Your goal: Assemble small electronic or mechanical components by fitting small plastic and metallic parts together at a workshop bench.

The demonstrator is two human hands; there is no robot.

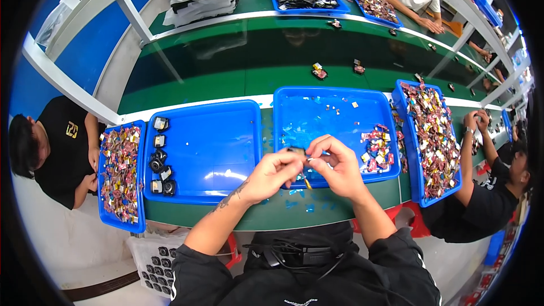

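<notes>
Small part (296, 151): dark, up in our fingertips over the near-left corner of the work tray (328, 90); details too small to read.
Left hand (272, 174): thumb and index pinched on it, probably to steady it.
Right hand (335, 164): thumb and index closed on its right end, a pale bit showing between; two-sided grip likely stops it twisting.
Wrapped pieces (378, 150): heaped at the work tray's right edge, presumably to free its middle; blue scraps (310, 208) reach the bench's (283, 218) near edge.
Left tray (218, 147): black modules (157, 161) lined along its left edge, seemingly to keep them sorted; centre and right side open.
Outer bins: right bin (412, 158) and left bin (122, 227) both full; they box us in sideways.
Room: best leftward, over the trays' shared edge; white rail (266, 101) bounds the far side.
</notes>
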